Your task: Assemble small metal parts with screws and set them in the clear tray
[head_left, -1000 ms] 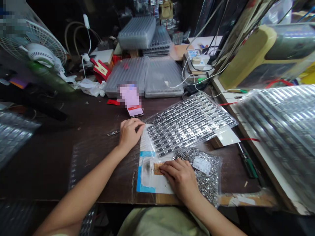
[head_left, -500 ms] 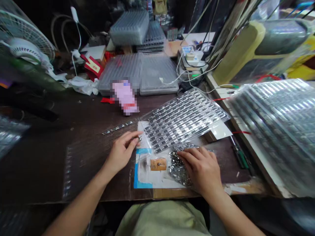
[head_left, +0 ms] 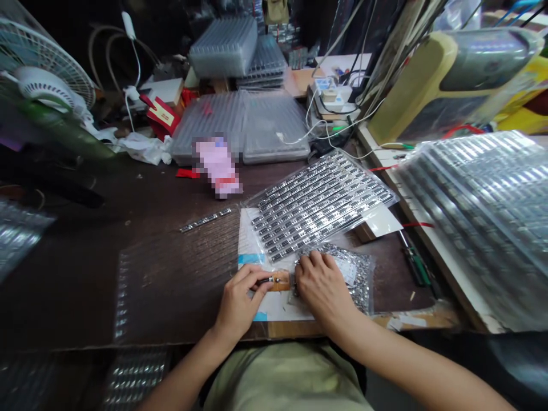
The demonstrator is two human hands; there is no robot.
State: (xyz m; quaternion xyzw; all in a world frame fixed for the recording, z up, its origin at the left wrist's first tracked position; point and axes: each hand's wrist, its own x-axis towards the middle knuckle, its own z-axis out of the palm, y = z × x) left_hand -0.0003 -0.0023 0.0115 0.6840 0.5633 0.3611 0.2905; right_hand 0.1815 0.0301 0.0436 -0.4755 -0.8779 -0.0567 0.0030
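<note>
My left hand (head_left: 240,299) pinches a small dark metal piece (head_left: 265,279) between thumb and fingers. It holds the piece against the left part of a small orange-brown block (head_left: 281,283), which has a metal pin on top. On the block's other side, my right hand (head_left: 321,282) is curled, its fingertips at the edge of a clear bag (head_left: 362,279) of small metal parts. Whatever those fingers grip is hidden. Beyond both hands lies a clear tray (head_left: 325,205) filled with rows of dark-and-silver metal pieces. White and blue paper (head_left: 250,260) lies beneath the block.
A single row of metal pieces (head_left: 206,220) rests on a clear ribbed tray (head_left: 171,285) to the left. Green-handled screwdrivers (head_left: 417,268) lie at the right. Stacked clear trays (head_left: 479,217) fill the right side; a pixelated pink item (head_left: 217,165) is farther back.
My left hand has moved right and toward me, bringing the small metal piece to the orange-brown block. My right hand has shifted left from the bag, uncovering more of it.
</note>
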